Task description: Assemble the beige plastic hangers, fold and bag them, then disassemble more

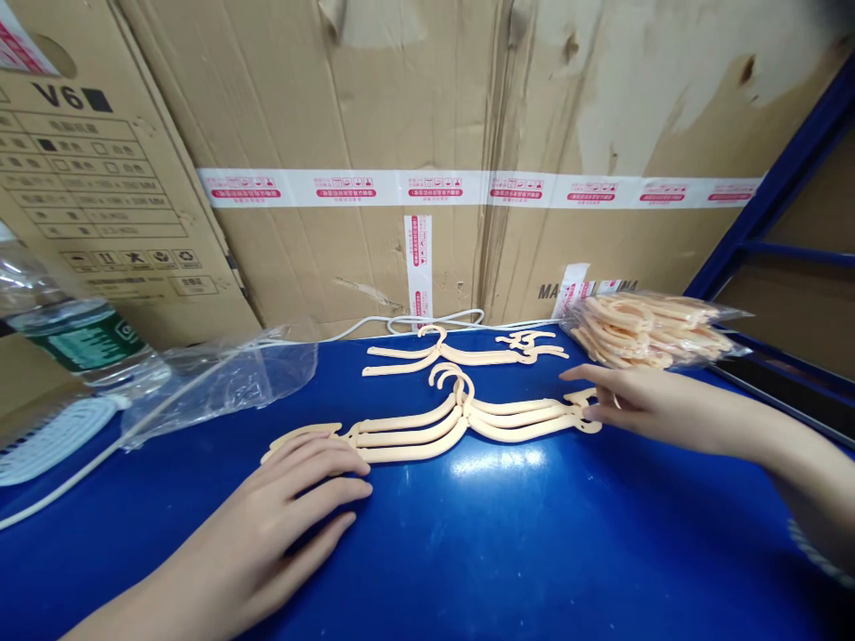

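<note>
A set of cream plastic folding clothes hangers [414,437] lies flat on the blue table, arms nested side by side and hooks pointing away from me. My left hand [287,507] rests over their left end, fingers stretched out and partly covering the end pieces. At the right end, my right hand [641,409] hovers with thumb and forefinger apart; a fingertip is close to the end piece, and I cannot tell if it touches. Farther back lie more cream hanger parts [481,358], including a hook, arms and small end pieces.
A clear bag of cream hangers [655,329] sits at the back right, near a dark flat object [788,392]. On the left are a water bottle [80,334], a pale hairbrush [60,436], an emptied-looking plastic bag [233,383] and a white cable [67,490]. Cardboard [374,107] stands behind.
</note>
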`<state>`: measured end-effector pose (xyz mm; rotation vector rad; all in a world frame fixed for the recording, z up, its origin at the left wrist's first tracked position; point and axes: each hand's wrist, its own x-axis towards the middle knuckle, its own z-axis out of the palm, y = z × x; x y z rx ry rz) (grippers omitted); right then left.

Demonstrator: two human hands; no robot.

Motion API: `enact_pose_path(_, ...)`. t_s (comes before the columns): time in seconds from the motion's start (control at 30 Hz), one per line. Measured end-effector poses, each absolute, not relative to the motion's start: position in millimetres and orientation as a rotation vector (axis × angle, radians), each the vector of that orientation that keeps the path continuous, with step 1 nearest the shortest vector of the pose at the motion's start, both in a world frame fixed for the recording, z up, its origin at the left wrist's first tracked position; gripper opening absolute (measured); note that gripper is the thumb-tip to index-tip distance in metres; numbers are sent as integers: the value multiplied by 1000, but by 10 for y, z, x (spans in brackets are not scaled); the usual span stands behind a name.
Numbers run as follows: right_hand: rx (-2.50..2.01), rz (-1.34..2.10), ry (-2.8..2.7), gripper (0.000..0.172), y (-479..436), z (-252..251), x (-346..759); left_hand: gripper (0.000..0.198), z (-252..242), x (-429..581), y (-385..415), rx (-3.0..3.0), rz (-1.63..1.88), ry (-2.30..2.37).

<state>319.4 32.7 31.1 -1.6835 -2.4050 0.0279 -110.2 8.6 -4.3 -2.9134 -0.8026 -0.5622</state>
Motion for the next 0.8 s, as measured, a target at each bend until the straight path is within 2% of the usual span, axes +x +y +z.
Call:
enact_pose_path(0.07, -1692, 106, -2425, 40, 385, 326, 3164, 29, -42, -1091, 82, -2911, -619, -845)
enact_pose_path(0.27, -1585, -94, -2344, 32, 614, 233, 3156, 28, -49, -1066, 63, -2931, -586, -842)
enact_pose_path(0.47, -1541, -94, -2289, 32, 732, 114, 3165, 29, -4, -1020, -1, -3015, -556, -766)
enact_pose_path(0.8, -1643, -186, -2234, 27, 899, 217, 3091, 29, -21, -982, -30, -3058, -652, -773)
